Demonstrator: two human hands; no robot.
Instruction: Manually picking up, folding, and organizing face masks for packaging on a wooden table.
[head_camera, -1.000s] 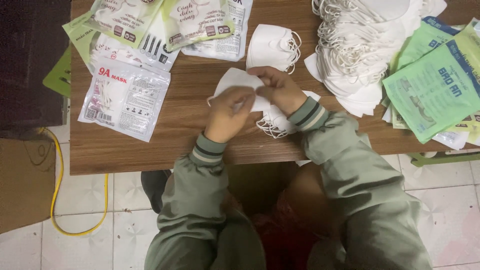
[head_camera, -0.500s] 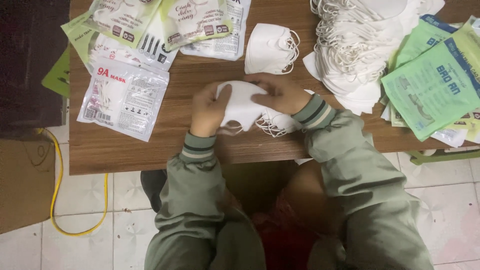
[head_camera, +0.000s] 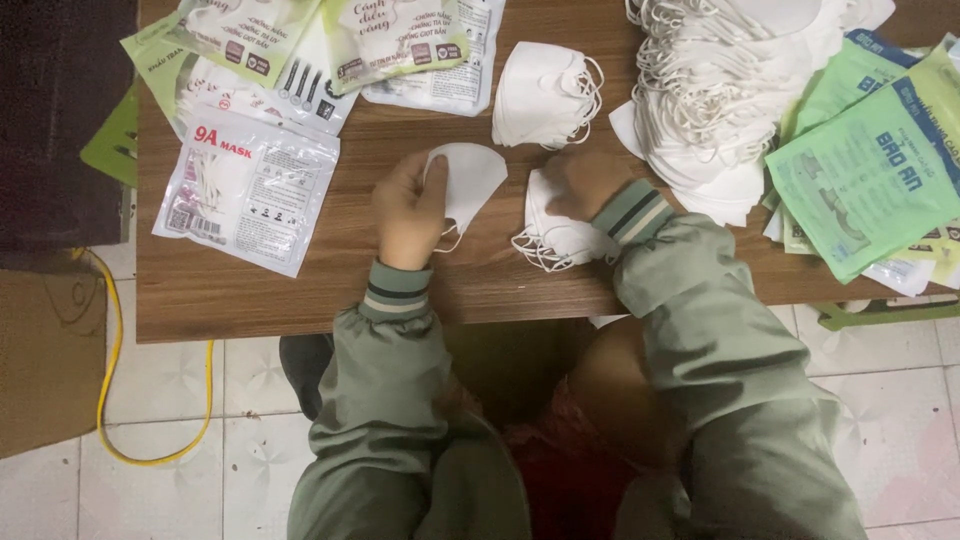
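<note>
While the left hand (head_camera: 408, 212) pinches a single folded white face mask (head_camera: 466, 180) by its left edge, thumb and fingers closed on the fabric, the mask lies over the wooden table (head_camera: 300, 290) near the middle, with its ear loop hanging just below the hand. To the right of it, the right hand (head_camera: 580, 183) rests with curled fingers on top of a small stack of white masks (head_camera: 555, 240) at the near edge of the table; whether it actually grips one of them cannot be told. Both forearms wear grey-green jacket sleeves with striped cuffs. Farther back, just beyond the two hands, sits another small bundle of folded masks (head_camera: 545, 95). At the far right a large heap of white masks (head_camera: 730, 90) spreads out with tangled ear loops, and beside it, at the right edge, lie green printed packets (head_camera: 875, 175). On the left side of the table lies a clear pouch with masks inside (head_camera: 245, 190), and beyond it several more printed pouches (head_camera: 330, 45) overlap along the far edge. A yellow cable (head_camera: 110, 400) runs over the tiled floor at the near left.
</note>
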